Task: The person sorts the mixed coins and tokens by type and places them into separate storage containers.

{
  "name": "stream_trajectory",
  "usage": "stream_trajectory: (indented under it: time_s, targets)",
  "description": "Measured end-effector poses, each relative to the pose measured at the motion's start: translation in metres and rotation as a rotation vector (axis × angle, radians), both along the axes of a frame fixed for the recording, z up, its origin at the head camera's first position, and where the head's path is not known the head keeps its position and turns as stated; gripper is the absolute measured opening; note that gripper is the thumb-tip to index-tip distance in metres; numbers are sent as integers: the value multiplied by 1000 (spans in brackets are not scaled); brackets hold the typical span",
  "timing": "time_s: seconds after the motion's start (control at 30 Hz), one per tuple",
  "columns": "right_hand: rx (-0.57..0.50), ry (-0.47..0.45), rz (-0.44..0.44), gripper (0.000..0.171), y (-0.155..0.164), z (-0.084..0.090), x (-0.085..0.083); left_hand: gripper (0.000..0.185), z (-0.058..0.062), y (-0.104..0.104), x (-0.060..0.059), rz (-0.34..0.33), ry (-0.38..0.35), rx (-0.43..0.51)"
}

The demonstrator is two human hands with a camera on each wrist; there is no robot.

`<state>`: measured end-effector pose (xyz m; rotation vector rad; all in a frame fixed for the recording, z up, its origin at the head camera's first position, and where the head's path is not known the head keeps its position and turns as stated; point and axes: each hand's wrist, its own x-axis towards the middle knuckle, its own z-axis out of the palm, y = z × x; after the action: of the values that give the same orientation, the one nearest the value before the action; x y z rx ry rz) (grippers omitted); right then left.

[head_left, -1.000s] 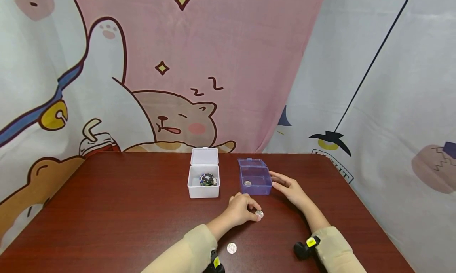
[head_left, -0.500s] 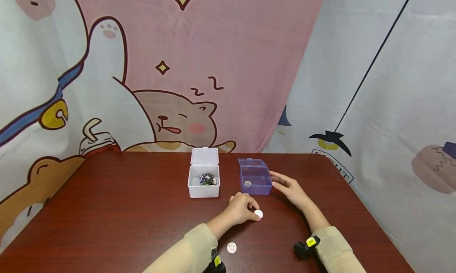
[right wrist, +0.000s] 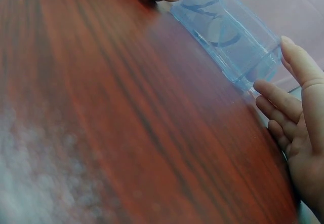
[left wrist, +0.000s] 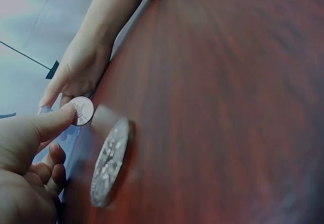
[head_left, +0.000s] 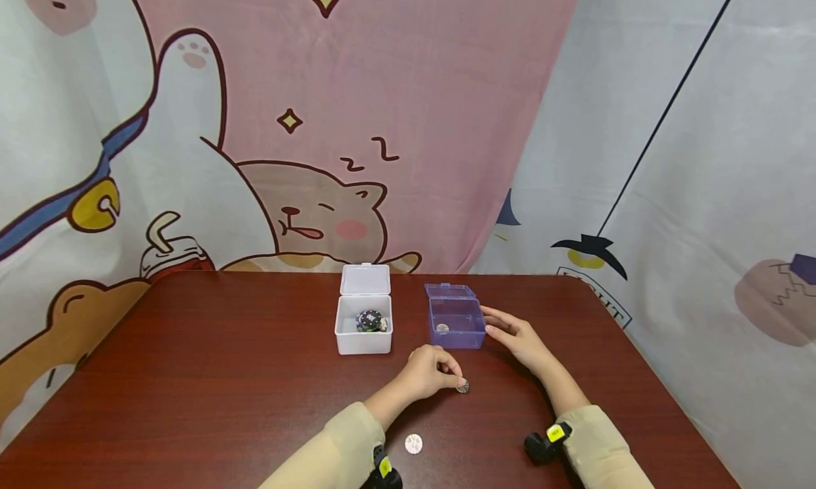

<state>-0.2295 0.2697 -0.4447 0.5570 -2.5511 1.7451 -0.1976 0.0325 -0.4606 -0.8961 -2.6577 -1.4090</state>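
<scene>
My left hand (head_left: 431, 373) is curled on the red-brown table (head_left: 223, 375) and pinches a silver coin (head_left: 462, 386) at its fingertips, tipped up off the wood. In the left wrist view one fingertip (left wrist: 55, 123) touches that coin (left wrist: 82, 110). My right hand (head_left: 515, 333) lies with straight fingers (right wrist: 283, 100) against the right wall of the open clear blue box (head_left: 456, 324), which holds one coin (head_left: 443, 328). The blue box (right wrist: 228, 31) fills the top of the right wrist view. A second loose coin (head_left: 414, 443) lies near my left wrist.
An open white box (head_left: 364, 326) with dark chips inside (head_left: 372, 321) stands left of the blue one. A cartoon curtain (head_left: 319, 120) hangs behind the table's far edge. In the left wrist view the loose coin (left wrist: 110, 163) looms blurred in front.
The coin under my left fingertips has gone from lying flat and bright to tilted and darker. Both hands have barely shifted.
</scene>
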Motion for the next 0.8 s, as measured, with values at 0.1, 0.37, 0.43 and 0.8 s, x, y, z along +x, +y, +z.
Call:
stream_trajectory:
  time_s: [0.1, 0.37, 0.43, 0.8]
  targets:
    - [-7, 0, 2, 45, 0, -1, 0, 12, -1, -1, 0, -15, -20, 32]
    - [-21, 14, 12, 44, 0, -3, -2, 10, -1, -5, 1, 1, -93, 194]
    - [-20, 15, 12, 44, 0, -3, -2, 10, 0, -6, 2, 12, -89, 229]
    - [-18, 13, 5, 45, 1, -3, -2, 9, 6, -13, -1, 118, -73, 352]
